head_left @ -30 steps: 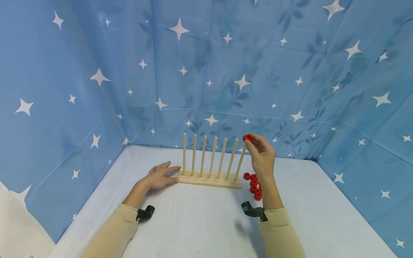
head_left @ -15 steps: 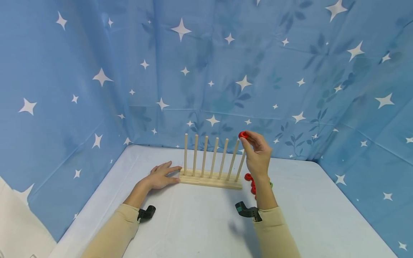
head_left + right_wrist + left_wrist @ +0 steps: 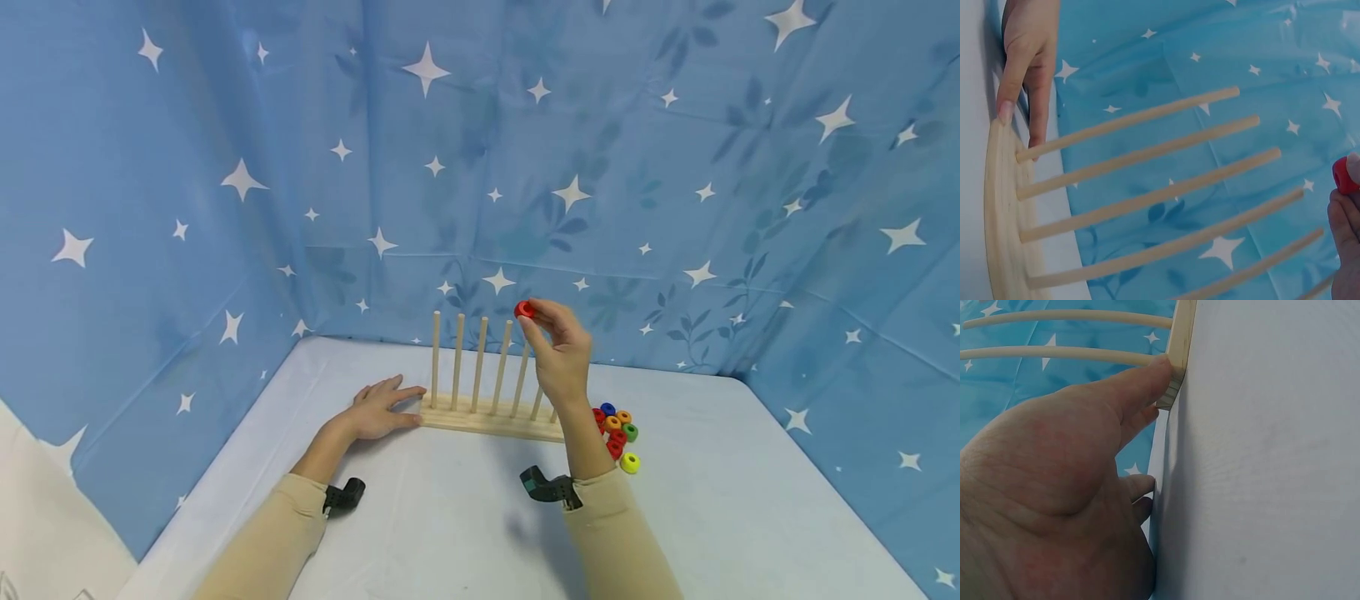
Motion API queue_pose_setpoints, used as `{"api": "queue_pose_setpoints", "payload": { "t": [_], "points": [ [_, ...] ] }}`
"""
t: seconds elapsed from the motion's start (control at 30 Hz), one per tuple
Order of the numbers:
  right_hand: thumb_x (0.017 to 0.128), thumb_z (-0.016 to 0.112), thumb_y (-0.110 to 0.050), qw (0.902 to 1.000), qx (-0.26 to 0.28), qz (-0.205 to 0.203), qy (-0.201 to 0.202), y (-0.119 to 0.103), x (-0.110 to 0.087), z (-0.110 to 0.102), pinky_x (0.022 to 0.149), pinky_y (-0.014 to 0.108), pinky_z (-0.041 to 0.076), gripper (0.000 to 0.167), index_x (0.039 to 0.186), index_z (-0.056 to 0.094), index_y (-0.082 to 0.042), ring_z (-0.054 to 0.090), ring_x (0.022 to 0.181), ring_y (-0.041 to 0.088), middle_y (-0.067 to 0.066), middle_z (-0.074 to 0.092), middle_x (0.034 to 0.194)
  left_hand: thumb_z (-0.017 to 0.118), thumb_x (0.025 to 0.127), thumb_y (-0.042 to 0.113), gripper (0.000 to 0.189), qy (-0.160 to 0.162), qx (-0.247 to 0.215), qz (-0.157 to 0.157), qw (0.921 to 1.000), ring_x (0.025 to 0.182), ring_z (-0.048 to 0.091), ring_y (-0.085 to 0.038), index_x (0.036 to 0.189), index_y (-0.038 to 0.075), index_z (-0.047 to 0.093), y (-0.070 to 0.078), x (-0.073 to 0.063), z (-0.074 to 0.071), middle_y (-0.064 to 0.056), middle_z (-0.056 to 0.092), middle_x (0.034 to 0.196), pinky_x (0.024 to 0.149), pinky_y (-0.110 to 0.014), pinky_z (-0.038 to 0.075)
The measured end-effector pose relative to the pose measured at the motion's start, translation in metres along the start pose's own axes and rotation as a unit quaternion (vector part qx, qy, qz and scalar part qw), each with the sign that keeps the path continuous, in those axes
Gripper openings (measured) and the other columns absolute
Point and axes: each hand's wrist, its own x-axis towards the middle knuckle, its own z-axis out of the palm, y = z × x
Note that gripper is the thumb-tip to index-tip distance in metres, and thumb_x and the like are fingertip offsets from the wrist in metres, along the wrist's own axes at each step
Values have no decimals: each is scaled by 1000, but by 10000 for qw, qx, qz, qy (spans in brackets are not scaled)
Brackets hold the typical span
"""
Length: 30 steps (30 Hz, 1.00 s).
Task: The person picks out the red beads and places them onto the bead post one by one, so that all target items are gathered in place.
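Note:
My right hand (image 3: 564, 354) pinches a red ring (image 3: 524, 309) between thumb and fingertips, above the pegs. In the right wrist view, the same red ring (image 3: 1342, 176) is at the right edge, apart from the nearest pegs. A wooden rack stands on the table, its long base (image 3: 487, 423) carrying a row of upright bare pegs (image 3: 477, 367); my right hand and forearm cover part of the right-hand ones. My left hand (image 3: 372, 412) touches the left end of the base with thumb and index finger, fingers spread and nearly straight. The left wrist view shows the thumb against the base's corner (image 3: 1179, 350).
Right of the rack lies a cluster of loose rings: several red rings (image 3: 617, 437), a blue ring (image 3: 608, 409), orange rings (image 3: 624, 417), a green ring (image 3: 631, 432) and a yellow ring (image 3: 630, 463). Behind the white table (image 3: 435, 517) hangs a blue star-patterned curtain (image 3: 450, 208).
My right hand has carried the red ring leftward and slightly up, from the rightmost peg across the row. More loose rings now show behind the forearm. My left hand stays at the base's end.

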Motion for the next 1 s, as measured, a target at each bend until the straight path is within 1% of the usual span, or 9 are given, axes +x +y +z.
{"api": "queue_pose_setpoints", "payload": {
  "t": [0.07, 0.17, 0.27, 0.33, 0.47, 0.57, 0.73, 0.93, 1.0],
  "points": [
    [91, 70, 14, 9999, -53, -11, -93, -3, 2, 8, 97, 21, 56, 29, 121, 68, 14, 71, 103, 21, 31, 67, 115, 65, 100, 52, 66, -4, 5, -21, 10000, 158, 10, -52, 157, 23, 49, 1, 0, 0, -26, 17, 172, 123, -72, 2],
    [90, 69, 17, 9996, -171, -47, -226, -13, 6, 19, 97, 25, 58, 29, 119, 67, 18, 71, 102, 33, 33, 67, 114, 65, 100, 51, 66, 10, -3, -47, 10000, 158, 10, -52, 157, 23, 49, 1, 0, 0, -25, 17, 172, 123, -72, 2],
    [89, 69, 19, 9990, -193, -95, -384, -28, 9, 28, 97, 34, 59, 28, 117, 65, 20, 69, 102, 43, 34, 67, 112, 65, 100, 51, 66, 16, -2, -57, 10000, 158, 10, -52, 157, 23, 49, 1, -1, 0, -25, 16, 172, 123, -72, 2],
    [89, 68, 19, 9984, -189, -140, -510, -38, 11, 33, 96, 41, 59, 27, 116, 65, 21, 68, 101, 46, 35, 67, 111, 65, 100, 51, 66, 28, 19, -56, 10000, 158, 11, -52, 157, 23, 49, 1, -1, 0, -25, 17, 172, 123, -72, 2],
    [89, 69, 18, 9965, -332, -240, -723, -46, 13, 41, 93, 49, 59, 26, 114, 66, 19, 70, 99, 47, 33, 68, 109, 65, 99, 52, 67, 22, 39, -94, 9999, 158, 11, -52, 157, 23, 49, 0, -2, 1, -26, 17, 172, 123, -72, 3],
    [89, 71, 16, 9946, -498, -361, -837, -46, 14, 45, 91, 49, 60, 25, 114, 67, 18, 71, 97, 46, 32, 69, 108, 66, 99, 52, 67, 25, 19, -122, 9999, 158, 10, -52, 157, 23, 49, 0, -3, 0, -25, 17, 172, 123, -72, 2],
    [89, 71, 15, 9909, -676, -543, -1033, -48, 18, 50, 91, 51, 60, 28, 117, 69, 16, 72, 98, 45, 32, 69, 110, 66, 99, 50, 66, 68, 35, -124, 9999, 158, 10, -52, 157, 23, 49, 0, -2, 0, -25, 17, 172, 124, -71, 2],
    [91, 71, 13, 9865, -863, -495, -1298, -50, 21, 53, 92, 49, 60, 27, 118, 70, 15, 72, 101, 44, 31, 68, 112, 66, 99, 51, 66, 103, 85, -122, 9998, 158, 12, -51, 157, 24, 49, 1, 0, 1, -24, 18, 172, 124, -71, 2],
    [90, 71, 13, 9856, -902, -480, -1347, -47, 22, 54, 93, 49, 59, 27, 117, 70, 15, 72, 101, 43, 30, 68, 111, 65, 99, 52, 66, 99, 114, -116, 9998, 158, 12, -50, 157, 25, 50, 1, 0, 2, -24, 18, 172, 124, -71, 2]
  ]
}}
